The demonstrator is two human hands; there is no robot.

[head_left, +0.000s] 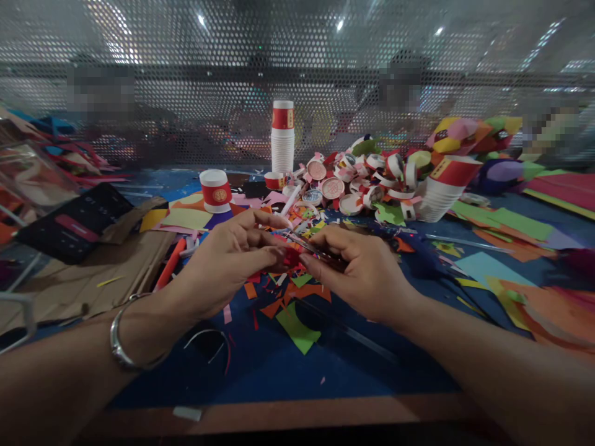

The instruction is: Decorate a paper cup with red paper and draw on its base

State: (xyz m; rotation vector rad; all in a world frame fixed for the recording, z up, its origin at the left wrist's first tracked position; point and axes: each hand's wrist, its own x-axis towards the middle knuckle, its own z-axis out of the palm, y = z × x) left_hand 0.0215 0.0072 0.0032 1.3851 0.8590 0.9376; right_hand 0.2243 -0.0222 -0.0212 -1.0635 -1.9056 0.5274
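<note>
In the middle of the view my two hands meet above a scatter of paper scraps (297,328). My left hand (237,248), with a silver bangle at the wrist, pinches a small red piece of paper (292,257). A pair of scissors (318,249) is in my right hand (357,266), its blades pointing left towards the red piece. The fingers partly cover both the scissors' handles and the paper, so whether the blades touch it I cannot tell.
A red and white paper cup (216,193) stands behind my left hand, near a tall cup stack (282,145). Cut cup pieces (332,188) are heaped beside a leaning cup stack (449,186). Cardboard (111,279) lies left, a blue glue gun (423,254) right; perforated metal (209,111) rises behind.
</note>
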